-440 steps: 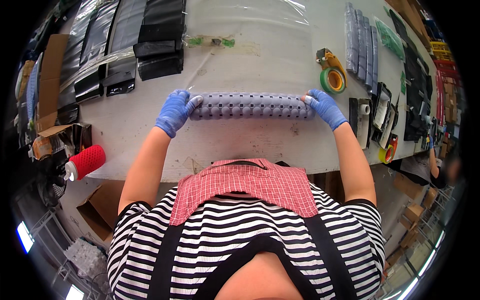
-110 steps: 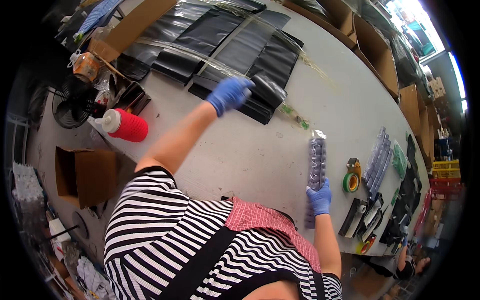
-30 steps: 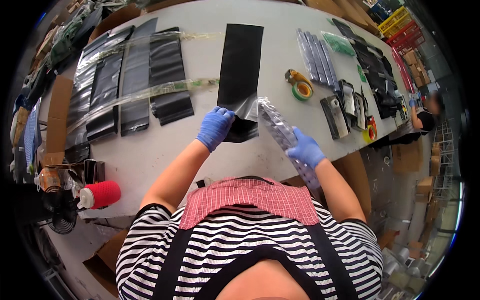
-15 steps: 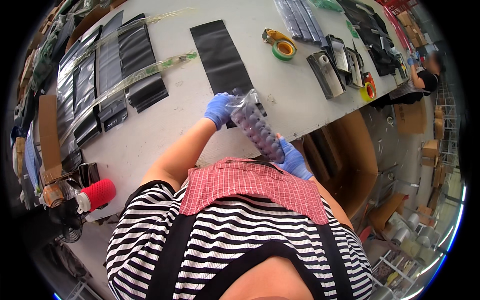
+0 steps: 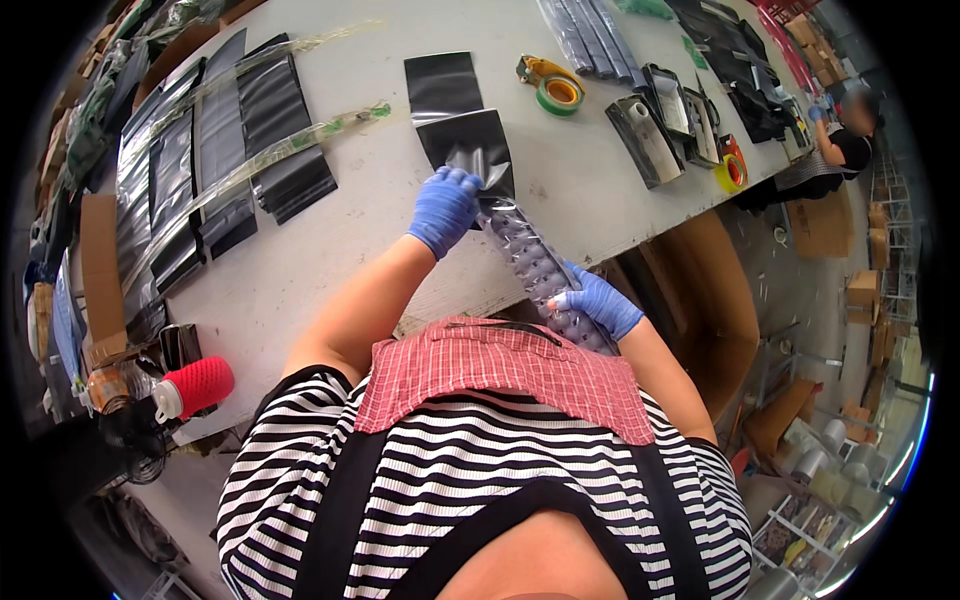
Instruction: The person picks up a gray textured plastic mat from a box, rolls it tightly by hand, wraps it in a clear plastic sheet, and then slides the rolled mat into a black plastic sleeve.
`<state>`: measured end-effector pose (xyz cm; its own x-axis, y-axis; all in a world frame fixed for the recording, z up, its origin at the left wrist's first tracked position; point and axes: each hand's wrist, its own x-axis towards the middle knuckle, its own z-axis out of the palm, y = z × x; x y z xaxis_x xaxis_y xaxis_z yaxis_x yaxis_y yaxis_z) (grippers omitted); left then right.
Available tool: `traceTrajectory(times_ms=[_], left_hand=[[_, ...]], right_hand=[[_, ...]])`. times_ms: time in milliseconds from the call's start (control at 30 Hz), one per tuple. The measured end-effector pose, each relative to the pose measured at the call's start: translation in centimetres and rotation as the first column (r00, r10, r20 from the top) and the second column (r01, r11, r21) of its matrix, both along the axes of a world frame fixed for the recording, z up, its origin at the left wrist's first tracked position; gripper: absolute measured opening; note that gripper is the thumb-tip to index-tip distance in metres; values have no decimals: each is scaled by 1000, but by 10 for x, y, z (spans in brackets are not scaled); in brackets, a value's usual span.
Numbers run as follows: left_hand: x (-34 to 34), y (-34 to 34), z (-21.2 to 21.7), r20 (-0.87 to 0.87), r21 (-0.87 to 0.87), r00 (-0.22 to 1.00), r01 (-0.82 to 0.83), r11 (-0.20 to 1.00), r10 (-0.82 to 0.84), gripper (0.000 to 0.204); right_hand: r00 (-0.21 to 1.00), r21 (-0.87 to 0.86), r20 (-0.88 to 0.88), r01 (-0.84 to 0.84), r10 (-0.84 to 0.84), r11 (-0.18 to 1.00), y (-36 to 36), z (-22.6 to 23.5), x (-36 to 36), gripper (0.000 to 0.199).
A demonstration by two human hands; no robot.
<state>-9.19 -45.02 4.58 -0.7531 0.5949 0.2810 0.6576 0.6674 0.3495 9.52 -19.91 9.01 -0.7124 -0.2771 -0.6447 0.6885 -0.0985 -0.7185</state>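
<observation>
- The left hand, in a blue glove, is closed on the mouth of a black bag that lies flat on the table, fingers pinching the near edge open.
- The right hand, also gloved, is wrapped around the near end of a long clear tray of small grey parts, held at the table's front edge.
- The tray's far end sits at the bag mouth, touching the left fingers; how far it is inside I cannot tell.
- The tray looks light and thin, likely to flex along its length, so a hold near the end with support at the tip suits it.
- The bag film looks glossy, soft and slippery; it is best pinched at the open edge.
- More black bags lie to the left, tape rolls to the right.
</observation>
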Motion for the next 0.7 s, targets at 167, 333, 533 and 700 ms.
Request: traceTrajectory(times_ms=[167, 333, 533, 700], left_hand=[[15, -14, -29, 573, 53, 707, -536, 842, 415, 39], [9, -11, -38, 721, -57, 664, -231, 971, 201, 27], [-5, 7, -22, 529, -148, 828, -127, 981, 187, 20], [-66, -25, -38, 517, -95, 797, -310, 946, 313, 20]], right_hand=[[999, -35, 15, 48, -48, 998, -11, 17, -2, 84], [991, 117, -130, -7, 22, 993, -10, -4, -9, 90], [872, 883, 10, -237, 489, 406, -51, 31, -71, 102], [880, 926, -94, -94, 466, 365, -113, 1, -133, 89]])
